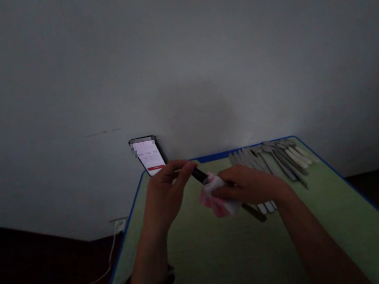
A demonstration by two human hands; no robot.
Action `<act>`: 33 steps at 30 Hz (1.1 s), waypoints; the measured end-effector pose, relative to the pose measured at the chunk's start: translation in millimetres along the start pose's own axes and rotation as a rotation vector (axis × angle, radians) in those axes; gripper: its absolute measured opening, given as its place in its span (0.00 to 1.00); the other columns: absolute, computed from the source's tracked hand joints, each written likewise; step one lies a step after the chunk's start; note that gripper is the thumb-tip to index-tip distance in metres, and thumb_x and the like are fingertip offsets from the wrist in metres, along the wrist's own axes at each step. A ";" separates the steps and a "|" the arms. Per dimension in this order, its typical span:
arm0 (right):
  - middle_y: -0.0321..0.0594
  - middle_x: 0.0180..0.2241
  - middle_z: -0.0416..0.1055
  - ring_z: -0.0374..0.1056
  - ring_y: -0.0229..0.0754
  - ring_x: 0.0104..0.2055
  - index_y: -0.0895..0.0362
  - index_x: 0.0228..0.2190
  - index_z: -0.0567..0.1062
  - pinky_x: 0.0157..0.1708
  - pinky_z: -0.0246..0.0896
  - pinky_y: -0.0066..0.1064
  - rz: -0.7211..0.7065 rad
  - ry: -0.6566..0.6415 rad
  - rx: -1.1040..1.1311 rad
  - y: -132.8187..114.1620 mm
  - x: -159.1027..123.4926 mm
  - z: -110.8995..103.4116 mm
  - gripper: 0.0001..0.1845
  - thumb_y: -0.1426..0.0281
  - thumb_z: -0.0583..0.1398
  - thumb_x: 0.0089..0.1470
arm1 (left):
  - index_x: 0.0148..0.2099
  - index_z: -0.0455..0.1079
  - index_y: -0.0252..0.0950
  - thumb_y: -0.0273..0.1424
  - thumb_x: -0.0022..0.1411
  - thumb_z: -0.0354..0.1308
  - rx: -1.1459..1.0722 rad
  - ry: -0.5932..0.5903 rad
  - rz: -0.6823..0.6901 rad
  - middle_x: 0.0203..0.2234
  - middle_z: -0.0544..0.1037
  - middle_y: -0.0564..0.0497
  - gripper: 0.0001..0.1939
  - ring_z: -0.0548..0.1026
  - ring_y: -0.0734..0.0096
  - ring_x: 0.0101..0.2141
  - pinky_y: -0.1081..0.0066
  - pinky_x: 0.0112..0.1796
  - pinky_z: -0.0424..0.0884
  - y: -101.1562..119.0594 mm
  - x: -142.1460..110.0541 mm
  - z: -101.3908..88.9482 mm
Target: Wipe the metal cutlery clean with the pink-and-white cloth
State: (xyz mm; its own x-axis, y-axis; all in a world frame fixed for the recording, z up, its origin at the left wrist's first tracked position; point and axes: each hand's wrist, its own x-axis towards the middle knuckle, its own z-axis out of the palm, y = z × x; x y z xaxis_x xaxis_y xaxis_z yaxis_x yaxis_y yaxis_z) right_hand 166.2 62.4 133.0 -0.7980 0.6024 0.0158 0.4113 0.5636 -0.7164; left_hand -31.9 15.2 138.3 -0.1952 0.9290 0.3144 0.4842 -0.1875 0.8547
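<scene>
My left hand (168,189) pinches the end of a slim black utensil handle (199,175), held above the table. Wrapped around the utensil's other part is a pink and white cloth (219,201), gripped in the closed fingers of my right hand (246,183). The cloth and fingers hide the rest of the utensil, so its kind does not show. Beneath and beyond my right hand lies a row of cutlery: several knives (242,156), with handle ends showing below the hand, and spoons (267,148) and other pieces farther right.
A lit phone (149,155) leans against the wall (183,64) at the table's far left corner. The pale green table (211,265) has a blue edge. A white cable (103,274) runs from a wall socket (119,226) left of the table.
</scene>
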 end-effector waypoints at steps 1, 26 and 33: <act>0.34 0.22 0.64 0.57 0.33 0.24 0.60 0.27 0.71 0.23 0.47 0.26 -0.003 0.006 0.009 0.5 0.3 0.1 0.13 0.62 0.56 0.54 | 0.34 0.74 0.38 0.40 0.57 0.58 0.037 0.007 0.012 0.30 0.80 0.52 0.11 0.76 0.69 0.32 0.70 0.36 0.70 1.1 0.2 0.1; 0.32 0.18 0.57 0.51 0.33 0.20 0.55 0.20 0.62 0.23 0.51 0.27 0.054 1.085 0.920 12.9 36.4 20.1 0.24 0.49 0.52 0.53 | 0.32 0.68 0.37 0.33 0.63 0.47 0.040 -0.628 -0.048 0.18 0.67 0.56 0.11 0.64 0.75 0.18 0.77 0.20 0.58 -5.0 -15.9 23.1; 0.35 0.19 0.59 0.54 0.36 0.21 0.53 0.22 0.63 0.24 0.52 0.30 0.119 1.195 0.736 15.3 23.4 -1.3 0.27 0.47 0.41 0.56 | 0.30 0.69 0.38 0.34 0.63 0.48 0.040 -0.628 -0.028 0.18 0.67 0.56 0.12 0.64 0.75 0.19 0.78 0.19 0.57 0.8 -16.6 19.0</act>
State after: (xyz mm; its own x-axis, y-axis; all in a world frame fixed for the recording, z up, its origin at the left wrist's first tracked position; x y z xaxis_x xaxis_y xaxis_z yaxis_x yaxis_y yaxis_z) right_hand 154.4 85.9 123.3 0.2280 0.9440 0.2384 -0.1693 0.2796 -0.9451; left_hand -12.1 5.7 125.9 0.3239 0.9459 -0.0208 0.5201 -0.1596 0.8390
